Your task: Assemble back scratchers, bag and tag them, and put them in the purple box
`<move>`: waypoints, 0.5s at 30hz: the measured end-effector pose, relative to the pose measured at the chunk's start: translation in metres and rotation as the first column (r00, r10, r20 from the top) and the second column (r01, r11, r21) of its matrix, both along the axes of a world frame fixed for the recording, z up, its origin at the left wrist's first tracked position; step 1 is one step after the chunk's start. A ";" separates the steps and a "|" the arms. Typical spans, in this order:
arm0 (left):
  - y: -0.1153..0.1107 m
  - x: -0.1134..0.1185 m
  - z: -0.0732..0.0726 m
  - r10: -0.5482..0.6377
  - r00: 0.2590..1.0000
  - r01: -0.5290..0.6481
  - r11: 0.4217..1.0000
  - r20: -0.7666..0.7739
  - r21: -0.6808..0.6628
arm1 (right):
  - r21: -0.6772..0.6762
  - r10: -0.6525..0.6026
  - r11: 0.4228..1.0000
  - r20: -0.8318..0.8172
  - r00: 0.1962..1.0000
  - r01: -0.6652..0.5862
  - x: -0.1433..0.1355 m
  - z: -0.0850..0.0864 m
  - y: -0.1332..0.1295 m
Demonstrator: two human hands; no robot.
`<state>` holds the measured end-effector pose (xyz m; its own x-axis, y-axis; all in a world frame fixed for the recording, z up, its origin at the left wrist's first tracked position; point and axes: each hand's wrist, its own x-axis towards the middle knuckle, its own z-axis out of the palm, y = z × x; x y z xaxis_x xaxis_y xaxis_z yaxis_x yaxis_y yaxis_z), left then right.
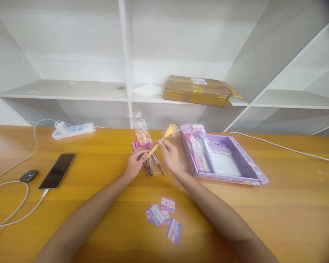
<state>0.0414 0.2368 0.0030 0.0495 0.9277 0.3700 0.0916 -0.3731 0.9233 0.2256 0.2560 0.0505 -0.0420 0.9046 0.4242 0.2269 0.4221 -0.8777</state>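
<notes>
Cards (174, 231) lie nearest. Over the table (120, 219), our left hand (134, 164) pinches the tilted yellow scratcher (153, 149) at its handle end, our right hand (170, 155) near its neck. We judge light, closed fingers best, clear of the bag (139, 123).

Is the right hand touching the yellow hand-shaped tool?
Touching: the head view shows the right hand with its fingers closed around the yellow hand-shaped tool, near its metal shaft.
</notes>
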 end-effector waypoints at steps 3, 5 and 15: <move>0.001 0.001 0.003 0.030 0.996 -0.025 0.998 0.078 -0.064 | -0.033 -0.008 0.999 -0.197 0.980 0.002 0.008 0.013 0.002; 0.004 0.000 0.008 0.063 0.989 -0.051 0.995 0.136 -0.086 | -0.037 -0.001 0.999 -0.322 0.947 -0.012 0.016 0.025 0.001; 0.007 -0.043 0.097 0.295 0.914 -0.341 0.930 0.278 0.134 | 0.186 0.069 0.961 0.555 0.829 -0.204 0.057 0.095 -0.038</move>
<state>-0.0012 0.2434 0.0997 -0.3523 0.7972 0.4903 0.0087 -0.5210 0.8535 0.2826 0.2178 0.1454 -0.4402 0.7529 0.4893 0.5585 0.6563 -0.5073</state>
